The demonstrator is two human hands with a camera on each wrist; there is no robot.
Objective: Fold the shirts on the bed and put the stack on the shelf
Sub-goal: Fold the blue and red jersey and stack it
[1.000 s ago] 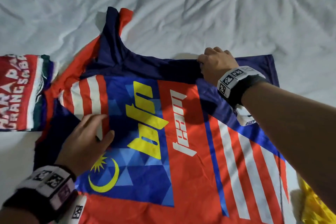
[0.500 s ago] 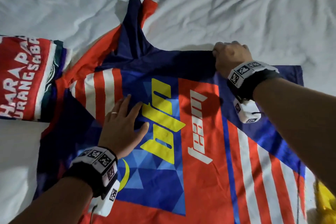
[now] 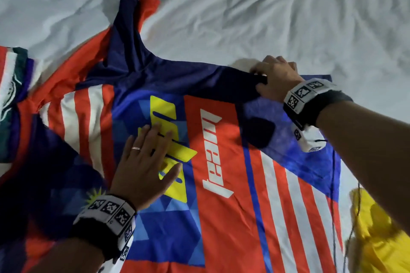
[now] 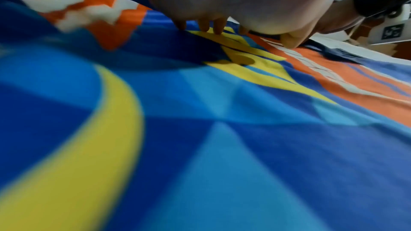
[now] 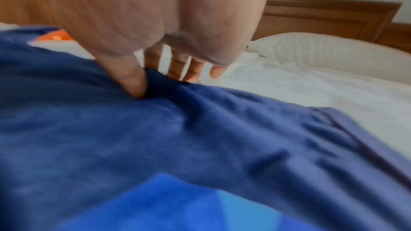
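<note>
A red, white and blue jersey [image 3: 221,217] with yellow letters lies spread on the white bed sheet [image 3: 244,17]. My left hand [image 3: 146,157] presses flat on the yellow letters near the jersey's middle, fingers straight; the left wrist view shows its fingertips [image 4: 217,27] on the cloth [image 4: 222,129]. My right hand [image 3: 275,80] pinches the dark blue far edge of the jersey, thumb on top and fingers behind the fold. The right wrist view shows the thumb [image 5: 131,80] dug into the blue cloth [image 5: 200,138]. One sleeve [image 3: 133,20] points away from me.
A folded red and white shirt [image 3: 11,95] lies at the left edge of the bed. A yellow garment [image 3: 381,235] lies at the lower right. A white pillow [image 5: 322,52] and wooden headboard [image 5: 333,17] stand beyond the jersey.
My left hand has slid right across the jersey from the striped part onto the yellow letters. My right hand has kept its pinch on the far edge.
</note>
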